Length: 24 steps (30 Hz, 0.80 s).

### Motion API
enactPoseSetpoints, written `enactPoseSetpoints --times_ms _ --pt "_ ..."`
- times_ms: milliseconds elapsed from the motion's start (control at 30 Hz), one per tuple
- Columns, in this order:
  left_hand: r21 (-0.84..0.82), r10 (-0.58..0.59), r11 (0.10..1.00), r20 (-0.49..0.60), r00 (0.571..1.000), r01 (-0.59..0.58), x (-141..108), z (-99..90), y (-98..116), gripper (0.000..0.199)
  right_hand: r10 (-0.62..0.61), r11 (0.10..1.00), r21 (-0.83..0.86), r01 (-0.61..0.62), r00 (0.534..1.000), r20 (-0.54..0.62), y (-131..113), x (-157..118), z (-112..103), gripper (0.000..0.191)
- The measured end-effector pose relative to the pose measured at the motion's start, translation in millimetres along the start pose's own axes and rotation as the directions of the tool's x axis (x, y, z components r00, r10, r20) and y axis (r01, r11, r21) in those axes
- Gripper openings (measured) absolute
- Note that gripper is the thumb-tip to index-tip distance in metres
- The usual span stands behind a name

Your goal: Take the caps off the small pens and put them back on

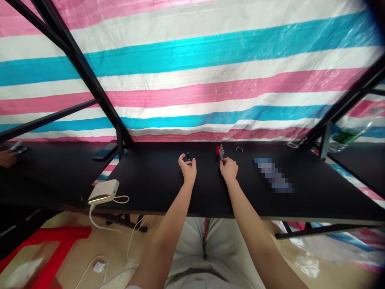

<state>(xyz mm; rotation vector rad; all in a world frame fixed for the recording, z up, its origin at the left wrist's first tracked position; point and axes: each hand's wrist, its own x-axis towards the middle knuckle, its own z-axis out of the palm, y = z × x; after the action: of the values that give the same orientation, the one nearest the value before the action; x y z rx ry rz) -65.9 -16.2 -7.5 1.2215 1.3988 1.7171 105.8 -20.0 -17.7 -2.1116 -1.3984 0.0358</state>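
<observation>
My left hand (189, 171) hovers over or rests on the black tabletop, thumb and index finger curved and apart. Just beyond its fingertips a small dark cylindrical piece (188, 156) stands or lies; nothing shows gripped. To the right, the fingers of my right hand (229, 169) are closed at the near end of a knobbly greyish, see-through piece (221, 151). Right against that piece is a small red part (217, 151). My fingers hide its near end. Farther right lies a little group of small dark and shiny bits (239, 149).
A pixelated phone-like object (273, 175) lies on the black table (156, 196) at right. A white device with a cable (105, 190) sits at the left edge. A clear cup (297, 141) is at the back right. Black metal struts (90, 80) flank the table; another person's hand (7, 158) shows far left.
</observation>
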Motion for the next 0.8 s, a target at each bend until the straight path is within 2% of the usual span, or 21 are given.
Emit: enactPoseSetpoints --times_ms 67,167,267,400,533,700,800 --pt "-0.112 -0.127 0.985 0.034 0.991 0.13 6.0 -0.4 -2.0 0.059 -0.02 1.0 0.003 0.02 1.0 -0.014 -2.2 -5.1 -2.6 0.019" --pt "-0.318 -0.287 0.896 0.123 0.95 0.311 13.3 -0.5 -4.2 0.067 -0.096 0.994 0.046 0.099 0.993 -0.063 -7.0 -10.9 -5.5 0.02" --pt "-0.459 -0.366 0.784 0.202 0.908 0.418 15.6 -1.2 -3.6 0.061 -0.23 0.961 0.129 0.243 0.967 -0.107 -13.0 -14.6 -6.9 0.023" --pt "-0.533 -0.369 0.712 0.27 0.889 0.458 11.9 -2.1 0.8 0.035 -0.38 0.884 0.242 0.401 0.916 -0.128 -21.1 -19.0 -8.8 0.025" --pt "-0.531 -0.376 0.678 0.344 0.86 0.509 6.9 -2.4 5.2 0.026 -0.5 0.803 0.329 0.498 0.862 -0.085 -29.6 -25.0 -11.1 0.027" --pt "-0.5 -0.369 0.645 0.459 0.808 0.578 2.8 -1.7 8.7 0.022 -0.575 0.736 0.416 0.534 0.818 -0.032 -37.6 -31.6 -11.0 0.031" --pt "-0.487 -0.339 0.632 0.525 0.781 0.602 1.0 -1.4 9.4 0.023 -0.576 0.729 0.449 0.517 0.817 -0.006 -38.7 -32.5 -9.6 0.031"
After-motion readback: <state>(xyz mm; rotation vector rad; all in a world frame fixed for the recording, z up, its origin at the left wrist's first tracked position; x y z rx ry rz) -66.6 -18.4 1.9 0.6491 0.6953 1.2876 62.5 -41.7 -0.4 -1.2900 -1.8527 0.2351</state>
